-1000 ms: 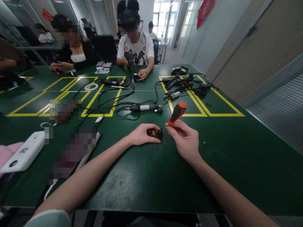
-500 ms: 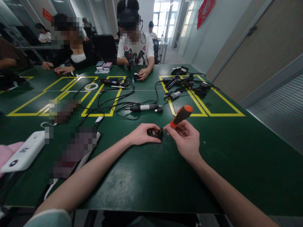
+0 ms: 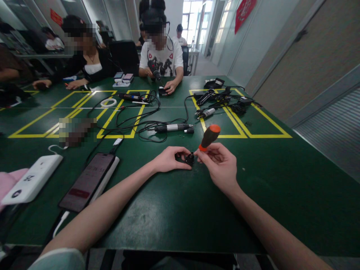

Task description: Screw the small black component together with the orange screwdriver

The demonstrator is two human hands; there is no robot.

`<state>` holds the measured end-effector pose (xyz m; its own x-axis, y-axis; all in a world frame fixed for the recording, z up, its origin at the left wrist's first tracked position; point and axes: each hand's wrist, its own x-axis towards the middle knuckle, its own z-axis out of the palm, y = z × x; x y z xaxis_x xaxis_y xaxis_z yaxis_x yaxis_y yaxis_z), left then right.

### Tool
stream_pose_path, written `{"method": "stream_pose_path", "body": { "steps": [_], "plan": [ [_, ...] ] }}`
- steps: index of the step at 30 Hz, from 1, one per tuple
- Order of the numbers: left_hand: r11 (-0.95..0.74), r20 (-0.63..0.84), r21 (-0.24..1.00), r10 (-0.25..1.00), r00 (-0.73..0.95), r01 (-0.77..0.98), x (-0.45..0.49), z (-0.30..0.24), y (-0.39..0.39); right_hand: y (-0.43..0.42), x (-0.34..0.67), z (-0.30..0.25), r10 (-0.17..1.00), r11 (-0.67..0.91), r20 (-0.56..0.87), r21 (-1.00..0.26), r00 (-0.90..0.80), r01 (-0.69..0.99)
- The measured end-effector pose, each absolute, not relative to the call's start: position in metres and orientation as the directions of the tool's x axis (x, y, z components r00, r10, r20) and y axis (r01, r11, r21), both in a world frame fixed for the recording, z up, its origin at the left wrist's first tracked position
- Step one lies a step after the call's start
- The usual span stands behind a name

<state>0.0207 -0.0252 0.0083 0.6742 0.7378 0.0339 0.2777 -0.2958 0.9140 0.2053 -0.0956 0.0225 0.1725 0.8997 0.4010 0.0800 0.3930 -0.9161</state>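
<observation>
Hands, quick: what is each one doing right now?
Left hand: closed on the small black part on the table.
Right hand: holding the orange-handled screwdriver.

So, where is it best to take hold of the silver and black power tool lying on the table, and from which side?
Probably grip the power tool around its silver middle barrel, coming from above. It lies flat and lengthwise, so the barrel is open on top. A black cable loops at its left end, so that end looks less easy to grasp.
</observation>
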Motion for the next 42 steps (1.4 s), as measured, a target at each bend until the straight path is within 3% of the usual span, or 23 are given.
{"method": "stream_pose_path", "body": {
  "steps": [7, 19, 27, 33, 42],
  "plan": [
    [-0.279, 0.026, 0.919, 0.749, 0.663, 0.278, 0.0206, 0.0054, -0.0247, -0.0955, 0.2057, 0.0217, 0.907, 0.402, 0.409, -0.912, 0.104, 0.076],
    [-0.278, 0.033, 0.924, 0.740, 0.672, 0.261, 0.0212, 0.0082, -0.0246, -0.0943, 0.2052, 0.0236, 0.865, 0.467, 0.480, -0.876, 0.147, 0.119],
    [-0.284, 0.040, 0.924, 0.739, 0.673, 0.258, 0.0209, 0.0076, -0.0247, -0.0947, 0.2053, 0.0182, 0.884, 0.417, 0.414, -0.908, 0.217, 0.036],
    [-0.290, 0.035, 0.919, 0.735, 0.677, 0.267, 0.0210, 0.0083, -0.0244, -0.0947, 0.2060, 0.0221, 0.842, 0.514, 0.525, -0.851, 0.128, 0.108],
    [-0.285, 0.031, 0.920, 0.737, 0.676, 0.268, 0.0209, 0.0088, -0.0252, -0.0960, 0.2044, 0.0212, 0.890, 0.419, 0.419, -0.907, 0.182, 0.038]
  ]
}}
